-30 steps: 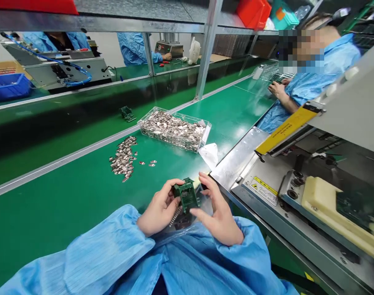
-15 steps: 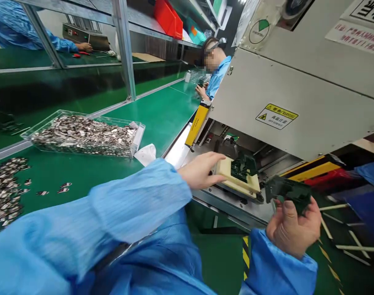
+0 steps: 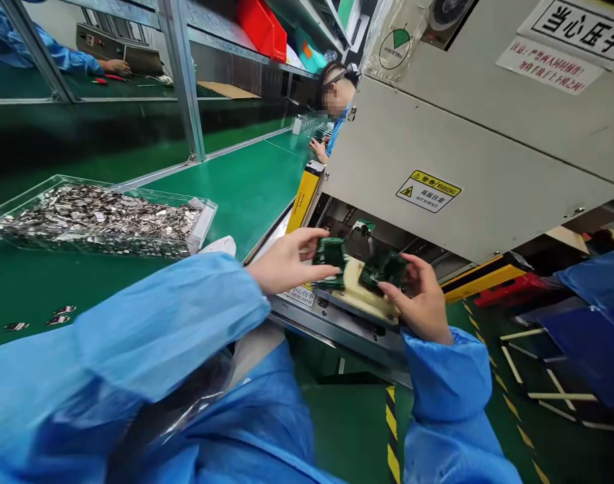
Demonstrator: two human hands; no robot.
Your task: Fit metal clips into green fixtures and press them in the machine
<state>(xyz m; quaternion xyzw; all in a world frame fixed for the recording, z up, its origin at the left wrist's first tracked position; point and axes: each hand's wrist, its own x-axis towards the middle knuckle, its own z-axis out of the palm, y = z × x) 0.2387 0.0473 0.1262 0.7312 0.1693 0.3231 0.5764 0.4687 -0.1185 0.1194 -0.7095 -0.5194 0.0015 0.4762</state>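
My left hand (image 3: 297, 261) is closed on a green circuit board (image 3: 331, 254), held by its edges at the left end of a cream fixture block (image 3: 355, 275). My right hand (image 3: 422, 292) grips a second, darker green circuit board (image 3: 383, 270) above the right part of the same block. That board is tilted and covers part of the block, so whether it touches it cannot be told. The block sits on a metal slide at the mouth of a grey press machine (image 3: 438, 148).
A clear tray (image 3: 203, 225) full of small metal parts stands on the green bench (image 3: 251, 181), with several loose parts (image 3: 60, 314) nearby. Yellow guards (image 3: 305, 195) flank the machine opening. A co-worker's hand (image 3: 319, 149) is farther along the bench; another person's sleeve shows at upper left.
My left hand has lifted the green board out of the cream block and moved it left. My right hand has brought its board from the right to over the block. The view has shifted right.
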